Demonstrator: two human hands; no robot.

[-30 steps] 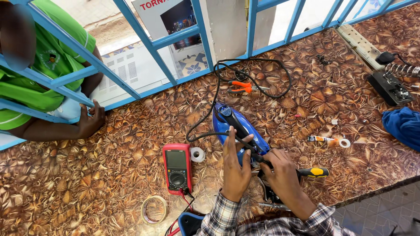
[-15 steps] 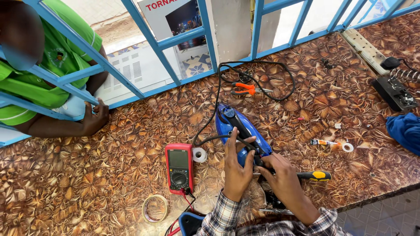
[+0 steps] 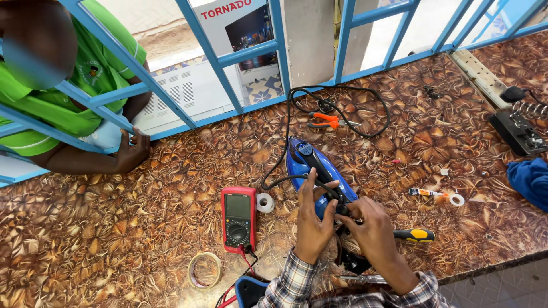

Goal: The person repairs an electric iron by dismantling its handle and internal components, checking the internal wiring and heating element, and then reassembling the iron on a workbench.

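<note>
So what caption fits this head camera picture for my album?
Two hands work on a blue clothes iron beside a red multimeter.

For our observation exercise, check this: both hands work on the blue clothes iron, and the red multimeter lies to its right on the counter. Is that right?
Not quite. In the head view the red multimeter lies to the left of the blue clothes iron, not its right. The left hand and right hand do both work on the iron, on the counter.

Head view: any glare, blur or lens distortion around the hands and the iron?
Head view: even daylight, soft shadows; hands, left and right, and blue iron sharp; no strong glare on the glossy countertop; wide-angle bending of the blue window bars near the edges.
</note>
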